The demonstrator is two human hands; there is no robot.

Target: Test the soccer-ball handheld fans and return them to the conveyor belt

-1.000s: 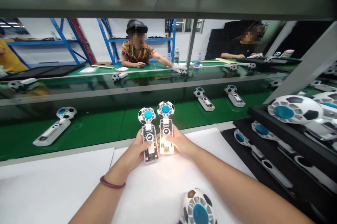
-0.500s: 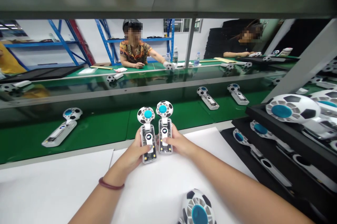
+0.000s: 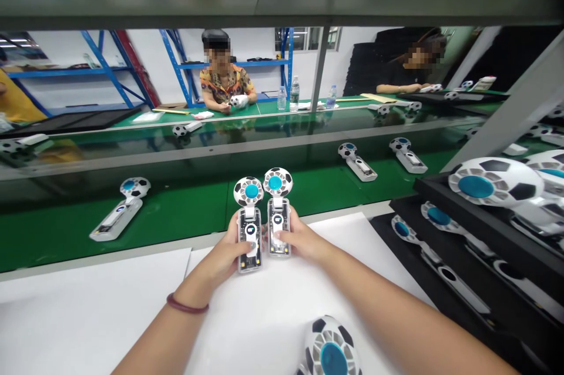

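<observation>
I hold two small handheld fans side by side above the white sheet (image 3: pixel 88 310). My left hand (image 3: pixel 222 257) grips the left fan (image 3: pixel 249 228) by its clear handle, thumb on its front. My right hand (image 3: pixel 302 241) grips the right fan (image 3: pixel 277 216), thumb pressed on its button. Both fans have football-patterned heads with blue centres and stand upright, heads away from me. Neither handle is lit.
A third fan head (image 3: pixel 330 348) lies near the bottom edge. Black trays (image 3: pixel 462 245) with more fans fill the right. Several fans ride the green conveyor (image 3: pixel 176 210), such as one fan at the left (image 3: pixel 120 213). Two people sit across the line.
The bright light in the right fan's handle has gone out. The fans on the conveyor have drifted to the right. The person opposite has drawn an outstretched arm back and holds a fan.
</observation>
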